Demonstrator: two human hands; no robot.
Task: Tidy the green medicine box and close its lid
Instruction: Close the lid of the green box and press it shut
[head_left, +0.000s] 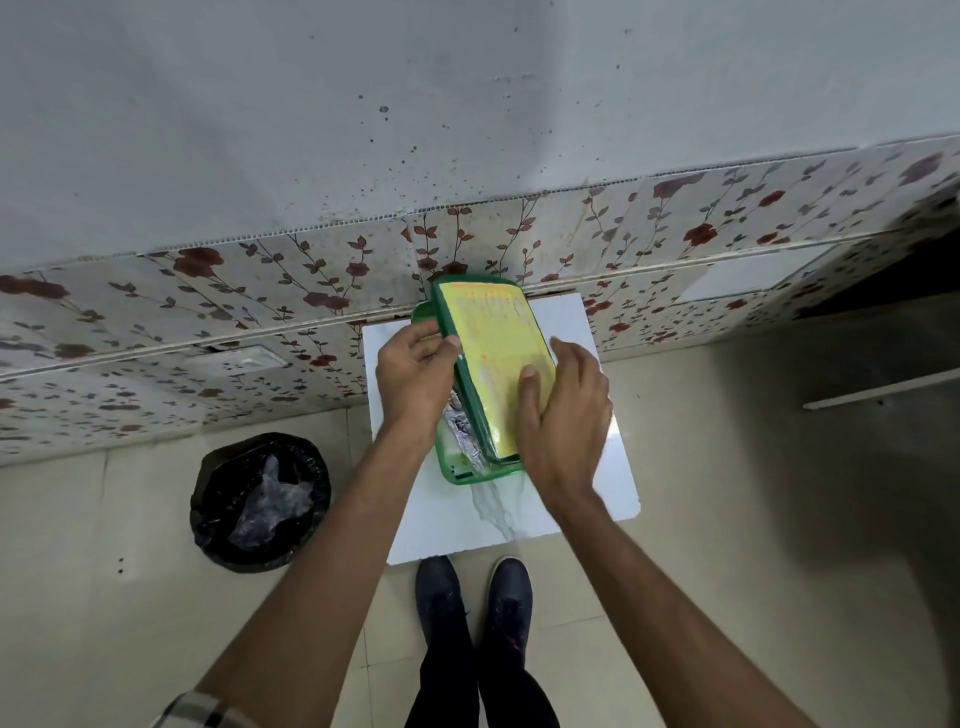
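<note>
A green medicine box (462, 475) sits on a small white desk (582, 467) pushed against a wall of flowered tiles (260, 291), and both hands are on its lid (493, 358). The lid (green-rimmed, with a yellow printed label across its face) is tilted, raised along the side under the left hand and lower under the right, so it is not yet shut. The left hand (413, 374) grips the raised long edge of the lid, thumb on top and fingers curled beneath the rim. The right hand (563, 410) lies flat and spread on the label, fingers (530, 374) pressing down on it near the edge closest to the person. In the gap between the two hands, below the lifted rim, silver foil strips (460, 426) show inside the box. The near corner of the box juts out below the right hand's wrist. On the floor to the outside of the left forearm stands a round bin (260, 504) lined with a black bag, well apart from the desk. Two dark shoes (472, 597) stand below the hands, just at the desk's near edge.
</note>
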